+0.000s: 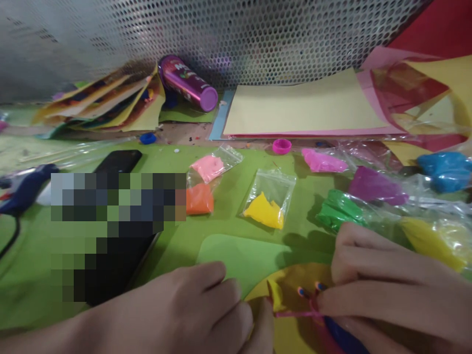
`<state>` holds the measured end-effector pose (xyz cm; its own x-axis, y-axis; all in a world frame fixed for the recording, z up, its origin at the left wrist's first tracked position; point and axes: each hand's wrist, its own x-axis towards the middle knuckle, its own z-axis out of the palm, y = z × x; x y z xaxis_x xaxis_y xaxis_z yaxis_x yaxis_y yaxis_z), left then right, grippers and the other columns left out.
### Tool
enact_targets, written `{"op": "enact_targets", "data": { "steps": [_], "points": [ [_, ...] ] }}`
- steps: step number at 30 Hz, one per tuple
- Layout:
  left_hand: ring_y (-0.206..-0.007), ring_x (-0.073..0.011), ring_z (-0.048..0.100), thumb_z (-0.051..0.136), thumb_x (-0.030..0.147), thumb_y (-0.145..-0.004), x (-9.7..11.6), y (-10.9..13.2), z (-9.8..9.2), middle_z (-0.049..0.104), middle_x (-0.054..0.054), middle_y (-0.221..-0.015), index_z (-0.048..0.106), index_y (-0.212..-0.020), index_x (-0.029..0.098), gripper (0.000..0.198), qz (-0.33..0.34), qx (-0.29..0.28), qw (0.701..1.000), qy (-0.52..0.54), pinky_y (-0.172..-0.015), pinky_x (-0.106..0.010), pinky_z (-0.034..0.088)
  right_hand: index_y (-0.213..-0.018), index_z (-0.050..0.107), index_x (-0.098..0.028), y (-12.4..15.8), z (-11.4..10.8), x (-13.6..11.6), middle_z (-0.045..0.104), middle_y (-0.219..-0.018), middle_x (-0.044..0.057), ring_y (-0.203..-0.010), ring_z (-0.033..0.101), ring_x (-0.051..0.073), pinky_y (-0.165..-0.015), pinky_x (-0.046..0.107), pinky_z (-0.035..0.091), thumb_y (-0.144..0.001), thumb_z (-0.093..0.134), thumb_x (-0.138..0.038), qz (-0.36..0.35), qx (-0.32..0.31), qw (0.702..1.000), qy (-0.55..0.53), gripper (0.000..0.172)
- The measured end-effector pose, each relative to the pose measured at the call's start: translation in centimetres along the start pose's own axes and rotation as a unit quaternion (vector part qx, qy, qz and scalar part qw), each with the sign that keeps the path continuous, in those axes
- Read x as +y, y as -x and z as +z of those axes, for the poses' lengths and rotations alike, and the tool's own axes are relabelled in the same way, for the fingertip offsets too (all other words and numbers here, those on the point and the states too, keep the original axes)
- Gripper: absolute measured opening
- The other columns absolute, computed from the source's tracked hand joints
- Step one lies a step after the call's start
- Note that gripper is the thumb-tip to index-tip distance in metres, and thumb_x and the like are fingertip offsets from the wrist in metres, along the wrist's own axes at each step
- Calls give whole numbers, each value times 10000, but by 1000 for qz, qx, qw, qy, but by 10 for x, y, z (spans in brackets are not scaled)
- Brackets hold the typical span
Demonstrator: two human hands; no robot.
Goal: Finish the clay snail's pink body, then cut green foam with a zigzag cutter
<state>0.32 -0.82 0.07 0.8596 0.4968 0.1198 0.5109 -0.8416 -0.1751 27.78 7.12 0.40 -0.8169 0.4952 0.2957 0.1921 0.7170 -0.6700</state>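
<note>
A small clay figure (341,336) with dark blue and pink parts and two tiny blue-and-orange tips lies on a round yellow-orange base (295,275). My right hand (391,285) is closed, its fingertips gripping the figure's upper right side and hiding part of it. A thin pink strip (293,313) runs from the figure toward my left hand (206,309). That hand is closed, with fingers curled, next to a small yellow clay piece (275,296); its fingertips are mostly hidden. Under the base lies a light green sheet (236,253).
Ahead are bags of yellow (265,211), orange (199,199) and green clay (341,211), with more bags at right. A partly pixelated black object (121,270) lies at left. Paper sheets (302,110) and a purple can (188,83) sit by the perforated metal panel (258,39).
</note>
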Motion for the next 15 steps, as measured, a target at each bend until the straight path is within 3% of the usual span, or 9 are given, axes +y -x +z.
{"op": "enact_targets", "data": {
  "steps": [8,15],
  "points": [
    [-622,-145,461,741,310,-873,0,-4,-5,565,52,-712,644,-1196,174,364,-23,34,997,61,-559,-360,397,-1080,608,-315,-5,-1,-2,586,-804,-21,-800,596,153,-768,269,519,-949,478,-129,-2,-18,1000,-23,262],
    [-623,-140,439,771,259,-841,3,-7,-4,541,50,-689,683,-1090,153,284,-40,55,995,68,-558,-370,357,-1079,625,-320,-4,0,-2,575,-789,-15,-851,602,162,-739,248,530,-957,481,-144,-3,-1,1000,-29,258]
  ]
}}
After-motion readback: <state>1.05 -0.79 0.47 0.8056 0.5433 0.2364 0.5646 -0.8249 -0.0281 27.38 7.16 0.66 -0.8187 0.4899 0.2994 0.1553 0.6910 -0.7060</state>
